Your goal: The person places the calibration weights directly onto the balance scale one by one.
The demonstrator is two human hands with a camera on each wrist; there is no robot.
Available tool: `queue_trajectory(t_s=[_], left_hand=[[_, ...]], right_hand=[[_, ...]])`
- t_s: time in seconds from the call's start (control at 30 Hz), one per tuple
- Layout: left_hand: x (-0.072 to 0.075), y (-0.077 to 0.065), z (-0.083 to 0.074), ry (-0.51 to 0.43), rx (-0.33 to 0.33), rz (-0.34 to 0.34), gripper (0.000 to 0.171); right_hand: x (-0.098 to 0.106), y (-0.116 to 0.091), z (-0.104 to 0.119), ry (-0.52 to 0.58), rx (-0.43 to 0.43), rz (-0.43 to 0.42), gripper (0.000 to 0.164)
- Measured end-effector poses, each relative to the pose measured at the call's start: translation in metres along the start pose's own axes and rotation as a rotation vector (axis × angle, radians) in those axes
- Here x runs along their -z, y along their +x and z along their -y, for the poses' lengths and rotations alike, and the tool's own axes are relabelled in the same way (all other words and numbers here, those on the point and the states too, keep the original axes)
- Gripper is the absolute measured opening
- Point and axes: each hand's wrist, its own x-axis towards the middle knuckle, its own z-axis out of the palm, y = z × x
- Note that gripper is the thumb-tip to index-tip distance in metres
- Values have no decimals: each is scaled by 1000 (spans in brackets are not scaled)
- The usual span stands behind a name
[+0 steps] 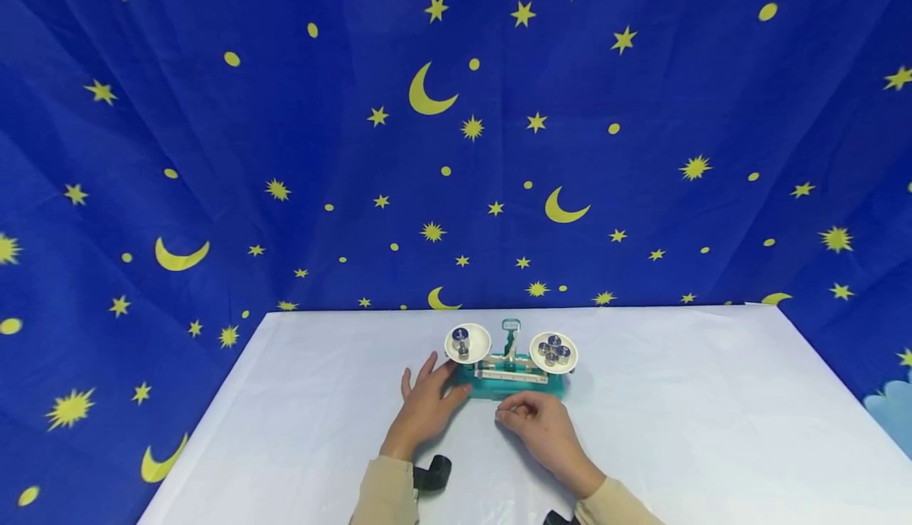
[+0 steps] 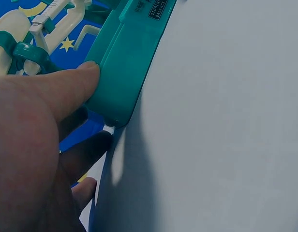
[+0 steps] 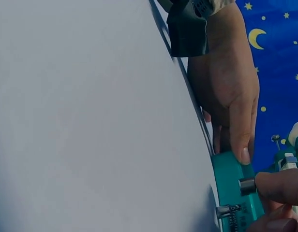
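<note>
A green balance scale (image 1: 511, 386) stands on the table with a white pan at each side. My left hand (image 1: 425, 405) is at its left end. In the left wrist view, the thumb (image 2: 74, 87) lies straight on the green base, and the other fingers spread beside and below its end. In front of the base, my right hand (image 1: 543, 430) has its fingers curled together. A small silver cylindrical weight (image 3: 246, 186) shows at its thumb tip in the right wrist view; the far side of the pinch is partly out of frame.
The left pan (image 1: 480, 341) carries metal weights (image 1: 461, 338), one larger than the other. Several similar weights (image 1: 553, 343) cluster in the right pan (image 1: 541, 359). A white cloth covers the table (image 1: 684, 414). Behind hangs a blue curtain (image 1: 356, 153) with yellow moons and stars.
</note>
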Motion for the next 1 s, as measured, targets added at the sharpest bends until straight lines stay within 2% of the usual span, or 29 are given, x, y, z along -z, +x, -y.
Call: queue_trajectory(t_s=[0.33,1.0], left_hand=[[1,1,0,9,-1,2,57],[1,0,0,3,-10,-4,57]], right_hand=[[2,-2,11,3,1,26,6],[8,-6,28,23,63,-2,5]])
